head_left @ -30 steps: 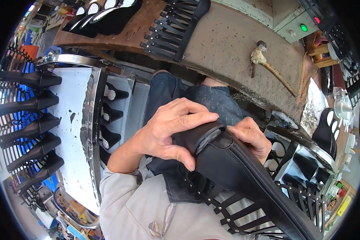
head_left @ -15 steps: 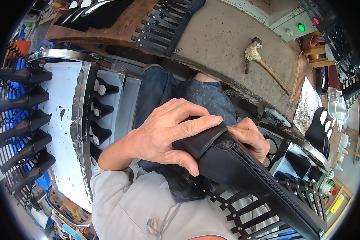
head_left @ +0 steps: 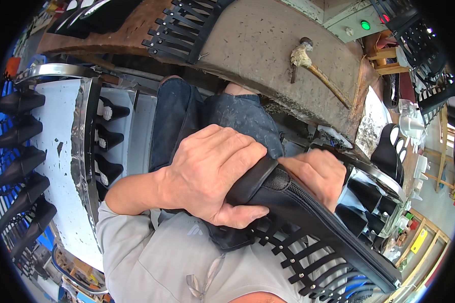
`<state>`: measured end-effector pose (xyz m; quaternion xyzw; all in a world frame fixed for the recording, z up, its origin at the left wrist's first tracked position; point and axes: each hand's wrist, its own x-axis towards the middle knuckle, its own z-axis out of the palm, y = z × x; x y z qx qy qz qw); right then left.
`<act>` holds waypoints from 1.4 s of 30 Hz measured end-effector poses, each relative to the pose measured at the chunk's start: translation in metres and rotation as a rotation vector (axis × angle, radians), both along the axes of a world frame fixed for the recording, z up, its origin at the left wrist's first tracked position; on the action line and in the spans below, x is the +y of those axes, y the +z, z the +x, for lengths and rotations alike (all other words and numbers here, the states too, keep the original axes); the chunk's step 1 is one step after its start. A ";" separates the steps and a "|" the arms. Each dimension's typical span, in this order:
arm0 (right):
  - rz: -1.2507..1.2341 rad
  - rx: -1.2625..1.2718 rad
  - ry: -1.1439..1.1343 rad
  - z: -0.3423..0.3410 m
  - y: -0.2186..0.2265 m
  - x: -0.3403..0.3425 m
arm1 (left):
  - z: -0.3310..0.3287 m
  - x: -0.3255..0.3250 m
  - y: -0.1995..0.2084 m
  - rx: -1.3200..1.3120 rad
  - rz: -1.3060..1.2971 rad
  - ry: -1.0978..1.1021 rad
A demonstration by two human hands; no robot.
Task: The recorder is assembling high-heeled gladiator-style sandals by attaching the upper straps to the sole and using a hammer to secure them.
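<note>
A black leather strappy boot (head_left: 308, 212) lies across my lap, its zipper (head_left: 316, 209) running down the side toward the lower right. My left hand (head_left: 217, 171) wraps over the heel end, fingers on the far side and thumb pressed on the near face. Against the far side of that same end, my right hand (head_left: 316, 174) is curled and slightly blurred; its fingertips are partly hidden behind the leather, and whether it grips anything cannot be made out. Studded straps (head_left: 298, 267) hang from the boot's lower edge.
Ahead is a worn workbench (head_left: 258, 45) bearing a hammer (head_left: 326, 83) and another strappy black upper (head_left: 187, 30). A rack tray (head_left: 60, 151) with several black boots stands at left. More black shoe parts (head_left: 364, 202) sit in a rack at right.
My view has shifted, so the bench and racks appear further left. My right hand has moved slightly away along the boot's far side, while the left keeps its hold.
</note>
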<state>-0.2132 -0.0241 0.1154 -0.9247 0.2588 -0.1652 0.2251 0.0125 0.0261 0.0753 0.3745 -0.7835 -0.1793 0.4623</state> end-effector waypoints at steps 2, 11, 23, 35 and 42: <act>0.017 -0.204 -0.018 0.013 -0.030 -0.006 | -0.004 0.001 -0.004 0.003 -0.019 0.014; 0.689 -0.823 -0.126 0.040 -0.043 -0.009 | 0.008 -0.057 0.018 0.258 0.612 0.151; 1.072 -0.544 -0.365 0.045 -0.039 -0.030 | 0.033 -0.039 0.002 0.230 0.858 -0.098; 1.229 -0.361 -0.361 0.033 -0.057 -0.030 | 0.017 -0.038 -0.001 0.027 0.678 0.150; 1.391 -0.351 -0.327 0.031 -0.074 -0.039 | 0.008 -0.038 -0.005 0.001 0.679 0.241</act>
